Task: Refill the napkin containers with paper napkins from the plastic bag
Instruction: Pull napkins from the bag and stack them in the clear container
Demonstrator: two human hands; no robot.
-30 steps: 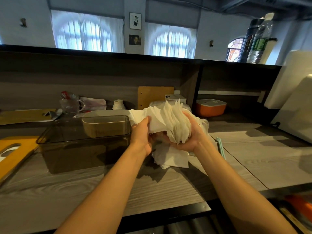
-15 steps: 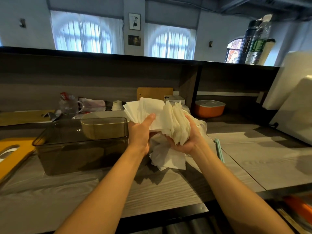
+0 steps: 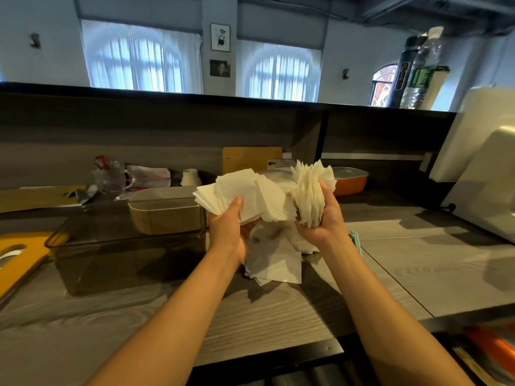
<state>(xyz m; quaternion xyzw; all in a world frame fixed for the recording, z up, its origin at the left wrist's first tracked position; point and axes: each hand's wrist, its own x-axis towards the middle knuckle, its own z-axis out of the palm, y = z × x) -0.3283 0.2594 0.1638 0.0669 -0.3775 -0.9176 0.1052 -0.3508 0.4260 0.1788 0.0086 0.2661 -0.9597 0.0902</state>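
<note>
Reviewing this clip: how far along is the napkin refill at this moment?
Done: napkins are out of the plastic bag, which lies on the counter. In hand: the left hand grips a fanned batch of napkins, and the right hand grips an upright bundle. Left: the smoky clear container beside the left hand looks empty, so loading has not begun.

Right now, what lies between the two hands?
In the head view, the left hand and right hand each grip part of one fanned bunch of paper napkins; napkins span the gap, above the plastic bag.
</note>
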